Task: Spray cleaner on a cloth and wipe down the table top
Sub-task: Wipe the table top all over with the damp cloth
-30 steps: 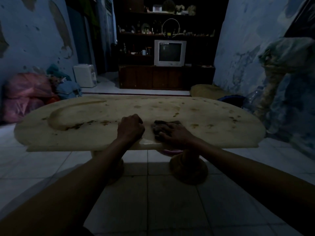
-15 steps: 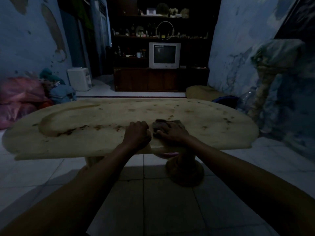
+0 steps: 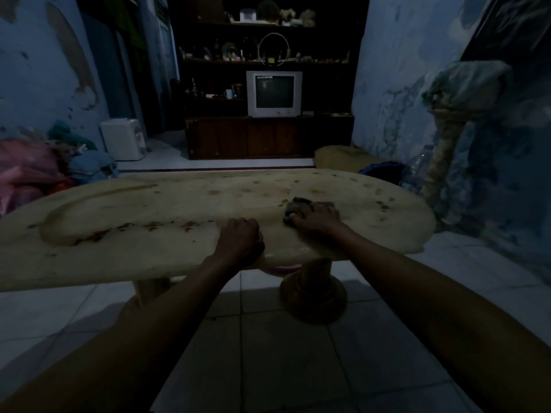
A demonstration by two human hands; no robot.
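Observation:
A pale oval stone table top (image 3: 143,213) carries brown stains in a curved line along its left half and scattered spots at the right. My right hand (image 3: 318,221) lies flat on a dark crumpled cloth (image 3: 298,204) right of the table's middle and presses it onto the surface. Part of the cloth sticks out beyond the fingers. My left hand (image 3: 240,240) is curled over the table's near edge, close to the middle. No spray bottle is in sight.
The table stands on a round pedestal (image 3: 313,296) over a tiled floor. Bundles of pink and blue cloth (image 3: 32,171) lie at the left wall. A television (image 3: 273,93) sits on a dark cabinet behind. A clear plastic bottle (image 3: 417,171) stands at the right wall.
My right hand has slid the cloth away from the near edge, farther onto the table and to the right. My left hand has stayed at the edge.

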